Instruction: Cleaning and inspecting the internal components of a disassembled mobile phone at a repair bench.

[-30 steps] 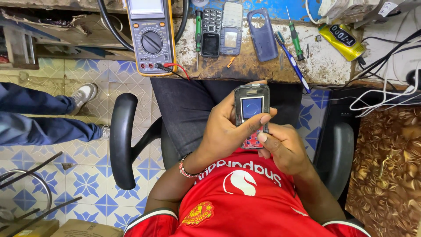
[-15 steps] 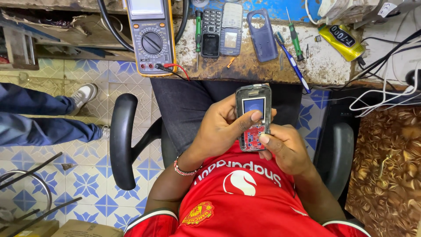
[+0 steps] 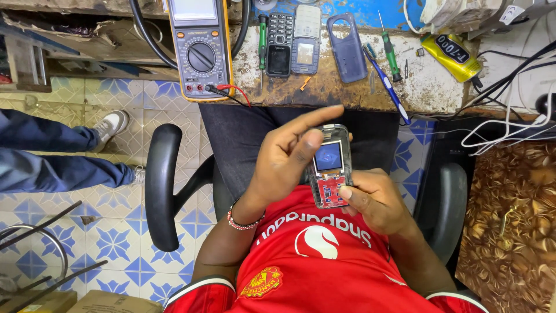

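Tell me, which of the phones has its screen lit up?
The opened phone in the person's hands: its small screen glows blue. The keypad phone and grey phone part on the bench are dark.

My phone (image 3: 329, 167) is clear glossy plastic over red circuit board; my workbench (image 3: 324, 87) is rough, chipped, stained.

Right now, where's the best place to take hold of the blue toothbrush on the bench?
Grip the blue toothbrush by its long handle near the bench edge, from above. It lies flat and slanted, head toward the phone cover, with a green screwdriver close alongside its upper end.
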